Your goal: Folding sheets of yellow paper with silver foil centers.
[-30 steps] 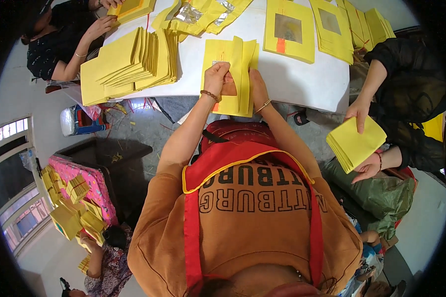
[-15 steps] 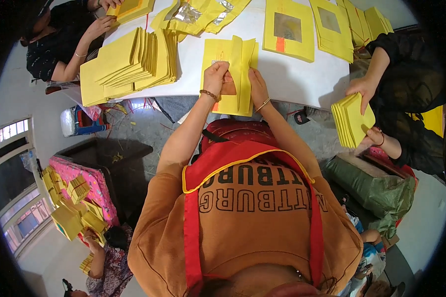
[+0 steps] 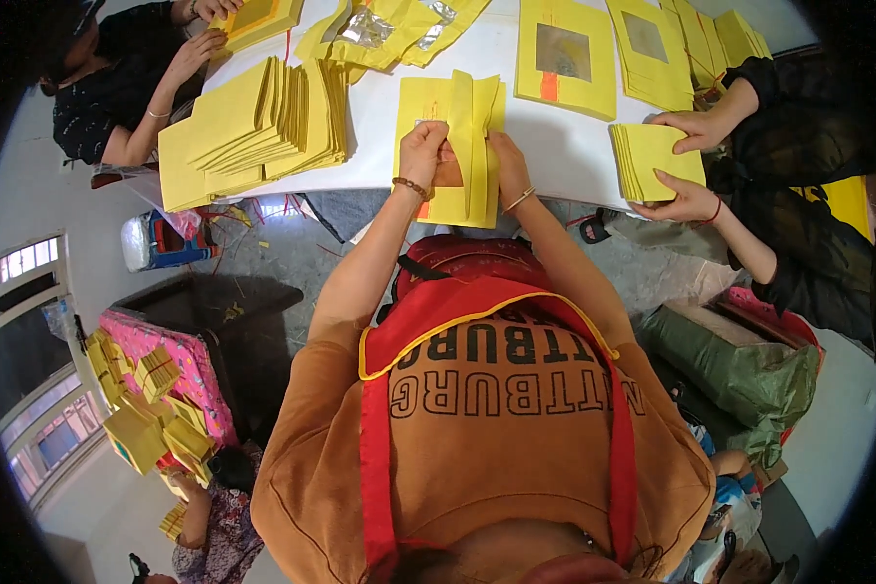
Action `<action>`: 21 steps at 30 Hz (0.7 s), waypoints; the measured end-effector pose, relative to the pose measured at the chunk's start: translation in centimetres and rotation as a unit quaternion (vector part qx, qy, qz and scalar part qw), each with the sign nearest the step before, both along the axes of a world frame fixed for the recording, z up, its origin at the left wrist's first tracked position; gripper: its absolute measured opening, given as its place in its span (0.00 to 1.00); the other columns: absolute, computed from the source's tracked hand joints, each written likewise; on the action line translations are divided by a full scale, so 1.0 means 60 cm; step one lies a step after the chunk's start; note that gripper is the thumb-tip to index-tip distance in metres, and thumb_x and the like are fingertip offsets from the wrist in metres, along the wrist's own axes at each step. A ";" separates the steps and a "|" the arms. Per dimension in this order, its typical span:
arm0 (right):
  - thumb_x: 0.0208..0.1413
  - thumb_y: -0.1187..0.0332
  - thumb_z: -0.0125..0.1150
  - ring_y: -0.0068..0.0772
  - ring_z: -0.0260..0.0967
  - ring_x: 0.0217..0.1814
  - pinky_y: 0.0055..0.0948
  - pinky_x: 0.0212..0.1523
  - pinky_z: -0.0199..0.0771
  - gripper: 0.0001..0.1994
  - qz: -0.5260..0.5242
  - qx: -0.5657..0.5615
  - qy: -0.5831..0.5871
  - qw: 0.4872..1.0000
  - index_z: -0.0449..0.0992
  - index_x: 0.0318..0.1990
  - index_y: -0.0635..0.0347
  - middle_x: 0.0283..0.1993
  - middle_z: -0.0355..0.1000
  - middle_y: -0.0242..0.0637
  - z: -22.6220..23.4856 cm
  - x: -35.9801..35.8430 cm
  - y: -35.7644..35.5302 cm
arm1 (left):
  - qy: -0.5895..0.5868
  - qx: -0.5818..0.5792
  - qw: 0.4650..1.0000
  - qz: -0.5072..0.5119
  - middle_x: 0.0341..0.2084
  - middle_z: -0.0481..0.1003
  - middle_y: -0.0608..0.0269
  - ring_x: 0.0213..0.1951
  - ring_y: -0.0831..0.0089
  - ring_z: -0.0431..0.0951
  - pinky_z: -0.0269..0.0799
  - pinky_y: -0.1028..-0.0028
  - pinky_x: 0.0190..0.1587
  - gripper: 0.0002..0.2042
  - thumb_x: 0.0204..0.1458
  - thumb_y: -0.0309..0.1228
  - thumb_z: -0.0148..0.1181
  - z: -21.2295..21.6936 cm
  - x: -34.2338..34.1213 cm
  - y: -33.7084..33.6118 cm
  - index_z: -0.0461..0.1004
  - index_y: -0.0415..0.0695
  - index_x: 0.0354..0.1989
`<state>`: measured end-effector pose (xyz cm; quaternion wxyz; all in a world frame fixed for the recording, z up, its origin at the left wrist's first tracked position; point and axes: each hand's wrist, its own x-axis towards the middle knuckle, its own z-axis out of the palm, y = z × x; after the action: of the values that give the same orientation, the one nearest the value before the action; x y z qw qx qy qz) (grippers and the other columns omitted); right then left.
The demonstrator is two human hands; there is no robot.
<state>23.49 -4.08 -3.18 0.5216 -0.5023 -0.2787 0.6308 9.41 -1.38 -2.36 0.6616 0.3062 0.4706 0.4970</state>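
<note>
A folded yellow paper piece [image 3: 418, 101] with orange marks lies at the table's front edge, a long flap [image 3: 471, 146] standing up along its middle. My left hand [image 3: 424, 154] is closed in a fist against the flap; the fingertips are hidden. At the paper's right edge, my right hand [image 3: 509, 170] grips the side, thumb on top and fingers mostly out of sight. To the left stand leaning stacks of folded yellow paper [image 3: 234, 112], several deep. Beyond my hands lie crumpled yellow sheets with silver patches [image 3: 368, 27].
Yellow packets with silver squares [image 3: 564, 54] lie on the white table [image 3: 360, 146] at far right. A co-worker on the right holds a yellow paper stack [image 3: 657, 161]; another works at far left [image 3: 200, 49]. A green bag-wrapped bundle [image 3: 730, 370] stands at lower right.
The co-worker on the right has brought the yellow paper stack up and left to the table edge. My own hands have hardly moved.
</note>
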 end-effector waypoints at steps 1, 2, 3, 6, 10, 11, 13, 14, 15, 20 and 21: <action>0.53 0.63 0.45 0.21 0.62 0.37 0.19 0.39 0.61 0.14 0.001 0.000 0.000 1.000 0.69 0.39 0.66 0.35 0.68 0.34 0.009 0.000 0.004 | -0.006 0.000 1.000 0.001 0.19 0.70 0.67 0.19 0.81 0.69 0.69 0.82 0.23 0.06 0.49 0.29 0.51 -0.002 -0.001 0.000 0.69 0.39 0.28; 0.53 0.62 0.46 0.21 0.63 0.35 0.19 0.37 0.62 0.14 0.012 -0.033 -0.001 0.999 0.69 0.37 0.65 0.33 0.68 0.33 0.018 0.000 0.009 | -0.006 0.000 1.000 0.001 0.19 0.70 0.67 0.19 0.81 0.69 0.69 0.82 0.23 0.06 0.49 0.29 0.51 -0.003 -0.003 -0.001 0.69 0.39 0.28; 0.52 0.62 0.47 0.21 0.63 0.33 0.20 0.36 0.62 0.14 0.020 -0.064 -0.002 0.998 0.70 0.36 0.65 0.32 0.68 0.33 0.022 0.003 0.015 | -0.015 -0.003 1.000 0.001 0.19 0.70 0.67 0.19 0.81 0.70 0.69 0.82 0.23 0.05 0.49 0.28 0.51 0.000 -0.001 -0.001 0.69 0.39 0.28; 0.51 0.62 0.48 0.21 0.63 0.31 0.20 0.34 0.63 0.14 0.034 -0.005 -0.078 0.996 0.70 0.35 0.65 0.30 0.68 0.33 -0.012 0.009 0.024 | -0.026 -0.007 1.000 0.005 0.19 0.70 0.67 0.19 0.80 0.70 0.69 0.82 0.23 0.05 0.49 0.28 0.51 0.007 0.005 0.000 0.69 0.39 0.28; 0.51 0.61 0.49 0.21 0.63 0.31 0.20 0.33 0.63 0.14 0.021 0.009 -0.072 0.997 0.71 0.33 0.65 0.30 0.68 0.33 -0.010 0.006 0.024 | -0.035 -0.008 0.999 0.013 0.19 0.70 0.66 0.19 0.80 0.70 0.69 0.82 0.23 0.05 0.49 0.28 0.51 -0.002 0.002 0.002 0.69 0.39 0.28; 0.50 0.61 0.50 0.21 0.63 0.31 0.20 0.33 0.63 0.14 0.023 -0.018 -0.047 0.998 0.71 0.34 0.65 0.30 0.68 0.33 -0.003 0.005 0.023 | -0.035 -0.008 0.999 0.015 0.19 0.70 0.66 0.19 0.80 0.70 0.69 0.82 0.23 0.05 0.49 0.28 0.51 -0.006 -0.001 0.001 0.69 0.39 0.28; 0.50 0.61 0.50 0.21 0.63 0.31 0.20 0.33 0.63 0.14 0.019 -0.046 -0.023 0.998 0.71 0.34 0.65 0.30 0.69 0.33 0.001 0.006 0.021 | -0.037 -0.010 0.999 0.015 0.19 0.70 0.66 0.19 0.80 0.70 0.69 0.82 0.23 0.05 0.49 0.28 0.51 -0.002 0.002 0.001 0.69 0.39 0.28; 0.50 0.61 0.50 0.21 0.64 0.31 0.19 0.33 0.63 0.14 0.026 -0.017 -0.069 0.997 0.71 0.34 0.66 0.30 0.69 0.34 -0.007 0.006 0.021 | -0.037 -0.010 0.999 0.013 0.19 0.70 0.66 0.19 0.80 0.70 0.69 0.82 0.23 0.05 0.49 0.28 0.51 0.000 0.003 0.001 0.69 0.39 0.28; 0.50 0.61 0.50 0.21 0.64 0.31 0.19 0.33 0.64 0.15 0.033 0.012 -0.114 0.993 0.71 0.35 0.66 0.30 0.69 0.34 -0.007 0.004 0.020 | -0.034 -0.013 0.999 0.013 0.19 0.70 0.66 0.19 0.80 0.70 0.68 0.82 0.23 0.05 0.49 0.28 0.51 0.003 0.004 0.000 0.69 0.39 0.28; 0.49 0.61 0.52 0.21 0.64 0.33 0.19 0.35 0.64 0.15 0.026 0.003 -0.055 0.998 0.71 0.36 0.66 0.32 0.69 0.35 -0.004 0.005 0.015 | -0.031 -0.009 0.999 0.007 0.19 0.70 0.66 0.19 0.80 0.70 0.68 0.82 0.23 0.05 0.49 0.28 0.51 0.006 0.002 -0.001 0.69 0.39 0.28; 0.49 0.61 0.52 0.22 0.64 0.33 0.20 0.36 0.64 0.15 0.025 0.004 -0.049 0.998 0.70 0.36 0.66 0.32 0.69 0.35 -0.005 0.006 0.014 | -0.033 -0.008 0.999 0.008 0.19 0.70 0.66 0.19 0.80 0.70 0.68 0.82 0.23 0.05 0.49 0.28 0.51 0.006 0.003 0.000 0.69 0.39 0.28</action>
<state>23.87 -3.23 -3.49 0.4930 -0.5234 -0.3188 0.6176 9.59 -1.41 -2.00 0.6756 0.2805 0.4547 0.5081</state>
